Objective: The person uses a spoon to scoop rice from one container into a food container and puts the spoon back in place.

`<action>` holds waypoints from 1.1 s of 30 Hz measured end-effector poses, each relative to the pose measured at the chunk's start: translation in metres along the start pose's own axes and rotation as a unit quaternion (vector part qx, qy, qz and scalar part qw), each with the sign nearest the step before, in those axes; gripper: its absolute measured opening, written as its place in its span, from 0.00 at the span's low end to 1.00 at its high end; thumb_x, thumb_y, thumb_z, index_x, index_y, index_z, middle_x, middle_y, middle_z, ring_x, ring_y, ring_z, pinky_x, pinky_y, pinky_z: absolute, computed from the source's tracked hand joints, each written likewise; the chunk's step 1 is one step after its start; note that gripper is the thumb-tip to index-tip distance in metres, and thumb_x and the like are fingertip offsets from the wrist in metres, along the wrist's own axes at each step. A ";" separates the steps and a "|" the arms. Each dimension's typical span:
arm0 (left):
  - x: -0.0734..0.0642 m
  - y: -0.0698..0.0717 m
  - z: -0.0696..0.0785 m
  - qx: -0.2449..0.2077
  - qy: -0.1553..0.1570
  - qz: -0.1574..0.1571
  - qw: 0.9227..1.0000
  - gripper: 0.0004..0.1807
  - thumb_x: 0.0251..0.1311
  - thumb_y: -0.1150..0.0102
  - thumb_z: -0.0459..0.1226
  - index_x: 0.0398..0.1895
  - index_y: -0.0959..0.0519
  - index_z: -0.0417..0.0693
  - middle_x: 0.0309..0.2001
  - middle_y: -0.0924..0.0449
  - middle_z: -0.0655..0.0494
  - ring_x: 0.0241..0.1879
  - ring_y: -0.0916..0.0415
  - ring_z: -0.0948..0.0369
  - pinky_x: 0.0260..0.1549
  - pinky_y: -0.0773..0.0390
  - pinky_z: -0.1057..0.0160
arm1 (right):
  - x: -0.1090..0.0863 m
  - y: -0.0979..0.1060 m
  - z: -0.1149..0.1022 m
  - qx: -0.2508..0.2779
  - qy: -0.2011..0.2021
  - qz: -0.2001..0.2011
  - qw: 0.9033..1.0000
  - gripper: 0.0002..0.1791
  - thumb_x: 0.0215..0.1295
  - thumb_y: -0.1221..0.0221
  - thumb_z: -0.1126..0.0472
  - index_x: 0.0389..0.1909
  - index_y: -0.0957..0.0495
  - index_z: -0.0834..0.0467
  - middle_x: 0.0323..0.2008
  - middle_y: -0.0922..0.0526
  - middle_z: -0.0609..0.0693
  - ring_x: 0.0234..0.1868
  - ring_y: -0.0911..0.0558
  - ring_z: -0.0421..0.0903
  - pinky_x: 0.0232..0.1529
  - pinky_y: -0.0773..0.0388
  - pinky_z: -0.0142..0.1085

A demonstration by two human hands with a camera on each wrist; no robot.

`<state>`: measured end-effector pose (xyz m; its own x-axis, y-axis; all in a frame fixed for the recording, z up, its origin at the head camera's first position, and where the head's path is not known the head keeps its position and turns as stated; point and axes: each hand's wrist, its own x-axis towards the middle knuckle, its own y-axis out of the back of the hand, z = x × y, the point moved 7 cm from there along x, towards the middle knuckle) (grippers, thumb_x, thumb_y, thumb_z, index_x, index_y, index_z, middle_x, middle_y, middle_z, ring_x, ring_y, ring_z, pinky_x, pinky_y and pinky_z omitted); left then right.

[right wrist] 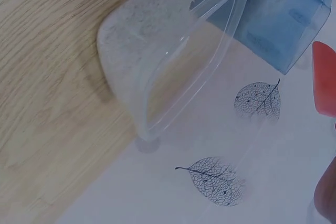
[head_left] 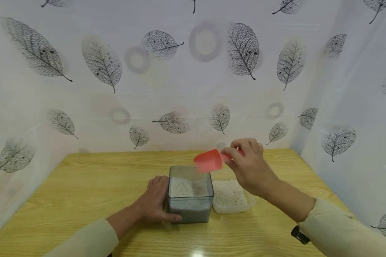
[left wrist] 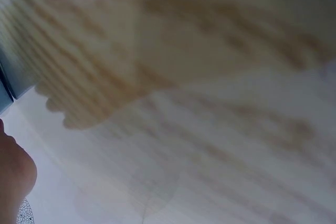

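Observation:
My right hand [head_left: 252,167] grips the handle of a red scoop [head_left: 209,160], its bowl tipped over the square grey see-through container [head_left: 191,210]. White grains that look like rice [head_left: 184,187] lie inside that container, heaped against its back and left. On its left side my left hand [head_left: 154,200] holds it, thumb across the lower front and fingers along the side. A shallow clear tub [head_left: 231,210] of the same grains [head_left: 229,192] stands to the right, beneath my right forearm. In the right wrist view, the scoop [right wrist: 324,80] shows at the right edge.
Both containers stand on a yellow wood-grain table [head_left: 93,185]. Behind it and along both sides hangs a pale sheet printed with leaves [head_left: 193,89]. A dark band [head_left: 300,235] shows at the right sleeve.

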<state>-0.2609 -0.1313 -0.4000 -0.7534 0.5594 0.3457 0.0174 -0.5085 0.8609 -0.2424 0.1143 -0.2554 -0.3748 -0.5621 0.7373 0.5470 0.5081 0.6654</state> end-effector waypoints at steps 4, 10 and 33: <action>0.001 -0.001 0.000 0.009 -0.006 0.007 1.000 0.55 0.40 0.40 0.77 0.65 0.36 0.51 0.53 0.30 0.60 0.55 0.38 0.60 0.58 0.39 0.47 | 0.007 -0.009 -0.018 -0.004 0.057 -0.025 0.998 0.22 0.80 0.61 0.47 0.45 0.22 0.56 0.43 0.29 0.53 0.47 0.34 0.54 0.42 0.40 0.48; 0.001 -0.002 -0.002 0.016 -0.001 0.004 1.000 0.55 0.40 0.41 0.78 0.63 0.35 0.51 0.51 0.31 0.61 0.54 0.39 0.61 0.58 0.38 0.48 | 0.011 -0.024 -0.036 -0.012 0.122 -0.079 0.989 0.10 0.66 0.39 0.58 0.46 0.22 0.54 0.43 0.29 0.51 0.48 0.33 0.53 0.44 0.38 0.46; 0.001 -0.005 -0.006 0.003 0.026 -0.019 0.999 0.59 0.38 0.38 0.77 0.68 0.39 0.52 0.55 0.32 0.60 0.57 0.39 0.59 0.61 0.40 0.46 | 0.002 -0.070 -0.040 0.163 -0.138 -0.222 0.951 0.08 0.70 0.40 0.60 0.47 0.21 0.55 0.43 0.28 0.47 0.47 0.36 0.47 0.52 0.39 0.45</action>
<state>-0.2655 -0.1324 -0.4069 -0.7868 0.5429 0.2936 -0.0080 -0.4846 0.8747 -0.2514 0.0515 -0.3054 -0.7212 -0.5995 0.3472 0.0442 0.4603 0.8867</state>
